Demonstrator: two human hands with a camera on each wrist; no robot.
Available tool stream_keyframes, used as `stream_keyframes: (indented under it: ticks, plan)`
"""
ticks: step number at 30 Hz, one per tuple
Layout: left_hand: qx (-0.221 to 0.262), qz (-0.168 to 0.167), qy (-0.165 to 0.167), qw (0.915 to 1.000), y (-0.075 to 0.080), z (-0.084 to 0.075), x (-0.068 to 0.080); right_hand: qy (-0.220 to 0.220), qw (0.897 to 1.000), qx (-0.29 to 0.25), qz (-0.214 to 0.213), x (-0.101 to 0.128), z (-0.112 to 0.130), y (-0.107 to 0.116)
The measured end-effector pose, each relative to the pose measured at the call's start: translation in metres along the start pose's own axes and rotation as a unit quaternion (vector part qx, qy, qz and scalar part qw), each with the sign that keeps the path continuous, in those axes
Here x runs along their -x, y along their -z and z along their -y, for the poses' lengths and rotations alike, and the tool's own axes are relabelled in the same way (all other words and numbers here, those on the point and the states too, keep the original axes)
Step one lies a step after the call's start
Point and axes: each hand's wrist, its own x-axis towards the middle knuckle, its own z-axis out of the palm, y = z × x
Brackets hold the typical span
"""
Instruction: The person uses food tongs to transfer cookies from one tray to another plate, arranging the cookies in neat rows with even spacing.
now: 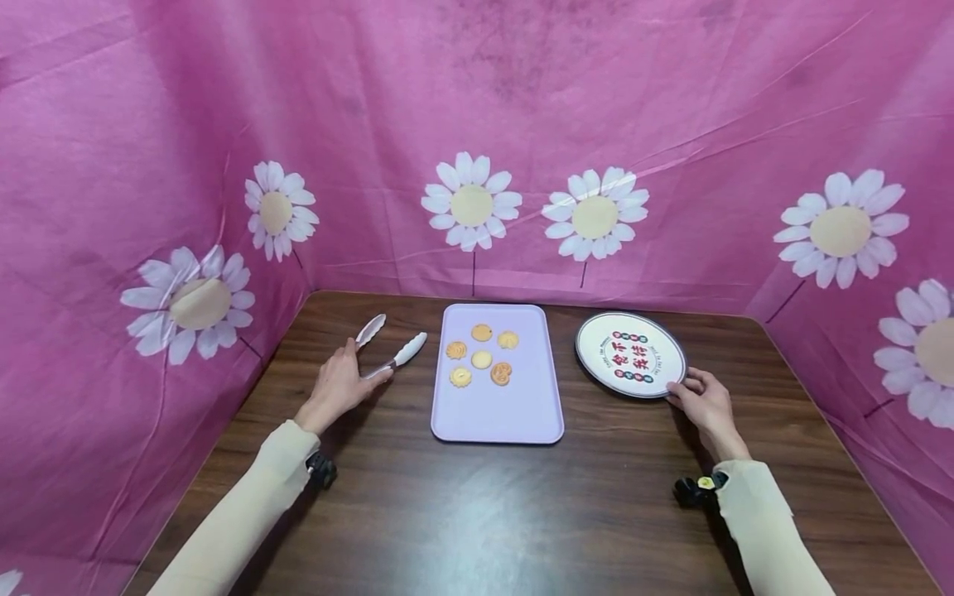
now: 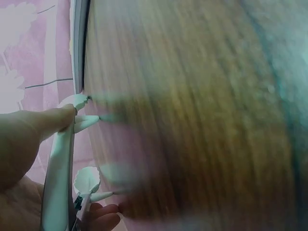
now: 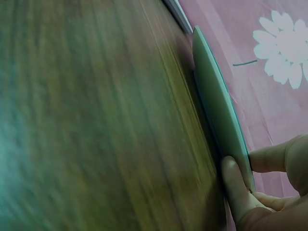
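Note:
My left hand holds a pair of tongs with white tips, left of the tray. The tongs stand spread, their tips pointing away from me. In the left wrist view, fingers hold the tongs from both sides. On the right, my right hand pinches the near right rim of a round white plate with a dark edge and red and teal lettering. The right wrist view has the plate edge-on, with a digit on each side of its rim.
Between the hands a lilac rectangular tray lies on the dark wooden table. Several biscuits of different shapes are spread over its far half. A pink cloth printed with white daisies hangs behind and beside the table.

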Motion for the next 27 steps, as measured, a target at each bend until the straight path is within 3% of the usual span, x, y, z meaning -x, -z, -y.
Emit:
stream_keyframes:
  ticks: [13,27]
  plan:
    - [0.021,-0.024,-0.018,0.9993,-0.002,-0.002,-0.003,0.024,0.999,0.006,0.026,0.01,0.004,-0.015]
    - [0.043,-0.036,-0.037,0.9977,-0.003,-0.001,0.0,0.011,1.0,0.022,0.009,0.012,-0.002,-0.02]
